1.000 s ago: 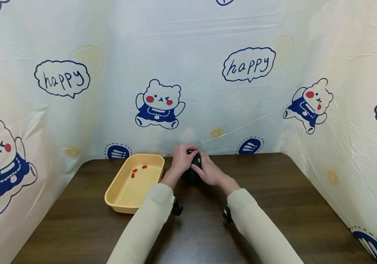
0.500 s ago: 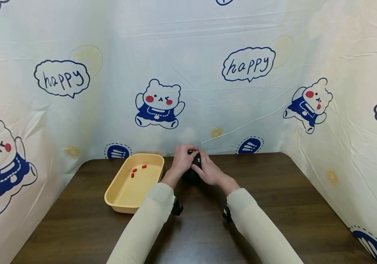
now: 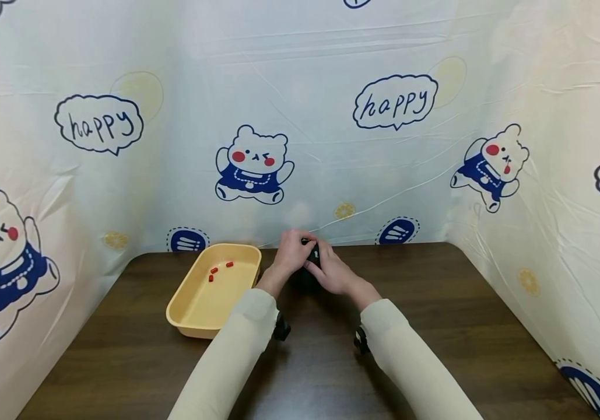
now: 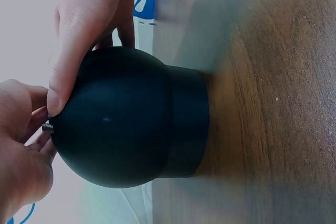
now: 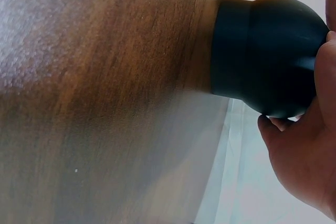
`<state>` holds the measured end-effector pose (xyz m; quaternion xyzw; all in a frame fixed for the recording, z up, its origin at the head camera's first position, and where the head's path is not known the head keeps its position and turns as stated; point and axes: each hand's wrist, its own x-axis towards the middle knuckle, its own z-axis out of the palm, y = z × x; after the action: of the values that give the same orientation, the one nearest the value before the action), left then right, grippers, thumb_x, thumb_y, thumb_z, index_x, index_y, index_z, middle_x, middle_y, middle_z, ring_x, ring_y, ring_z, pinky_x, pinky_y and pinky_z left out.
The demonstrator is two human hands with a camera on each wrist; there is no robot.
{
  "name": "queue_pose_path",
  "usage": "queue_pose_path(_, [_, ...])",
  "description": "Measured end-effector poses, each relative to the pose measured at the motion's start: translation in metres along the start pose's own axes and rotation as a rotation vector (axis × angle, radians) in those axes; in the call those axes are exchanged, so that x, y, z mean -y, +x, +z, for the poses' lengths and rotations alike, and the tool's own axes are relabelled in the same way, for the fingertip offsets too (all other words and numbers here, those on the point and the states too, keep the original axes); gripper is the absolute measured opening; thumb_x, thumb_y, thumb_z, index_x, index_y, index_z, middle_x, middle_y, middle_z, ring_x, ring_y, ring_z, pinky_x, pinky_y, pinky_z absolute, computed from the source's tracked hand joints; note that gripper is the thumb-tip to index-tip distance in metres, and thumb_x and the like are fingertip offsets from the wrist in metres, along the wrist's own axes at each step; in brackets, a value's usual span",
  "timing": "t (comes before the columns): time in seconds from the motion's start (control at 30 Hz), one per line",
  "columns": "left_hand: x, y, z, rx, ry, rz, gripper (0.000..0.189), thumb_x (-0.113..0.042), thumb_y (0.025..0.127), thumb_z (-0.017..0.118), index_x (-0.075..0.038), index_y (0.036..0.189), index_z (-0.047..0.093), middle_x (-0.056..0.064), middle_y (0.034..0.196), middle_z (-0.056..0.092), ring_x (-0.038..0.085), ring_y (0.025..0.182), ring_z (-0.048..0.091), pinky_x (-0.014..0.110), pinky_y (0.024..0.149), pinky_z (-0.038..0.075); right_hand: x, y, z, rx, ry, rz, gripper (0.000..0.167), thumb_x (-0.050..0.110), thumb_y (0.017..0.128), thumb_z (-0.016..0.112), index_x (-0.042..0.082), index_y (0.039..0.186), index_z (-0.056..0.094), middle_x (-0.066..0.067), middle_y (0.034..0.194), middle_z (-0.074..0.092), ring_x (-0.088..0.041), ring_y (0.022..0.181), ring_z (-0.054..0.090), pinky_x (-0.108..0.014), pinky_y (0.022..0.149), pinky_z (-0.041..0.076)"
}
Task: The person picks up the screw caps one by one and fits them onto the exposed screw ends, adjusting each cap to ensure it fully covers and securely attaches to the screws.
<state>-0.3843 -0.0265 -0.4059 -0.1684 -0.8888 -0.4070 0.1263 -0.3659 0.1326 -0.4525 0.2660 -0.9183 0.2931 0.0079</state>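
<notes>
A black rounded object [image 4: 115, 124] with a narrower cylindrical base stands upright on the table; its kind is not clear. My right hand [image 3: 335, 273] holds it from the right, thumb on its near side and fingers round the far side. My left hand [image 3: 290, 254] is curled at its top, the fingertips pinching by a small ridged metal piece [image 4: 48, 128] that pokes out there. Both hands partly cover the top. The base [image 5: 231, 48] shows on the wood in the right wrist view.
A yellow tray [image 3: 189, 315] with 3 small red pieces [image 3: 214, 270] stands to the left, close to my left forearm. The dark wooden table [image 3: 436, 338] ends at a printed cloth [image 3: 320, 146] behind the black object.
My left hand has shifted very slightly to the right at the top of the black object. The right hand, the object and the tray look unmoved.
</notes>
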Motion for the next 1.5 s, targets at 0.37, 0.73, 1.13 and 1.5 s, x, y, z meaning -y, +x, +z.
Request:
queue_pose_path(0.37, [0.002, 0.002, 0.001, -0.001, 0.014, 0.009, 0.013, -0.010, 0.096, 0.070, -0.007, 0.102, 0.080, 0.008, 0.103, 0.077, 0.025, 0.105, 0.067, 0.041, 0.099, 0.052, 0.004, -0.002, -0.001, -0.029, -0.008, -0.015, 0.081, 0.052, 0.108, 0.037, 0.001, 0.162, 0.003, -0.028, 0.164, 0.016, -0.039, 0.149, 0.029, -0.054, 0.118, 0.032])
queue_pose_path(0.73, [0.006, -0.002, -0.004, 0.027, -0.013, -0.019, 0.015, -0.014, 0.098, 0.070, -0.006, 0.110, 0.075, 0.008, 0.110, 0.073, 0.025, 0.108, 0.065, 0.043, 0.103, 0.049, 0.007, -0.002, 0.003, -0.046, -0.007, -0.014, 0.079, 0.047, 0.109, 0.042, 0.001, 0.162, 0.006, -0.028, 0.164, 0.017, -0.039, 0.148, 0.031, -0.054, 0.117, 0.033])
queue_pose_path(1.13, [0.001, -0.006, -0.017, 0.050, 0.103, 0.011, 0.016, -0.013, 0.099, 0.067, -0.010, 0.112, 0.074, 0.007, 0.115, 0.072, 0.026, 0.110, 0.063, 0.044, 0.102, 0.051, 0.006, -0.001, 0.001, -0.051, 0.018, 0.020, 0.079, 0.054, 0.107, 0.040, 0.004, 0.160, 0.010, -0.024, 0.159, 0.026, -0.038, 0.139, 0.041, -0.055, 0.115, 0.037])
queue_pose_path(1.5, [0.007, -0.013, -0.033, 0.094, 0.198, 0.019, 0.022, -0.016, 0.099, 0.067, -0.012, 0.120, 0.072, 0.007, 0.124, 0.068, 0.025, 0.114, 0.061, 0.044, 0.107, 0.048, 0.008, -0.001, 0.001, -0.050, 0.033, 0.061, 0.081, 0.055, 0.106, 0.041, 0.004, 0.161, 0.010, -0.021, 0.160, 0.025, -0.036, 0.138, 0.043, -0.055, 0.115, 0.037])
